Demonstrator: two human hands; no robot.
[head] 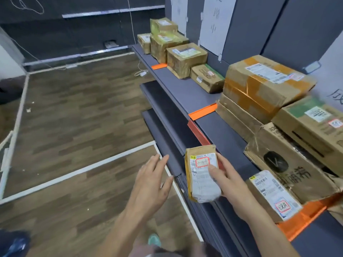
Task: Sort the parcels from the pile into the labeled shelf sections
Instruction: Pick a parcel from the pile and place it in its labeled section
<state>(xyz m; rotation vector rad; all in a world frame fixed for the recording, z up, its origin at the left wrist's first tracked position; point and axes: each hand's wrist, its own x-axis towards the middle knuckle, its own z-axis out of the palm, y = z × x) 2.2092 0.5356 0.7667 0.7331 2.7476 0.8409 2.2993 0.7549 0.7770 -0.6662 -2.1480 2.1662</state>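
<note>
Fingers of the right hand (230, 180) are clamped on a small parcel (202, 175): the thumb presses its white label and the other fingers wrap behind its right side. The brown parcel stands upright in the air just off the front edge of the grey shelf (185, 89), and a red-bordered sticker shows near the top of its label. The left hand (152, 180) hangs just left of it, apart from it, with straight, spread fingers and nothing in its grasp. Orange dividers (203, 111) cross the shelf from front edge to back and split it into sections. In the nearest section a flat parcel (272, 197) lies by the front edge, touching a crumpled carton (285, 167) behind it. Farther along, a large box with orange tape (263, 84) sits on top of other boxes. White paper sheets (215, 21) are taped to the back panel.
</note>
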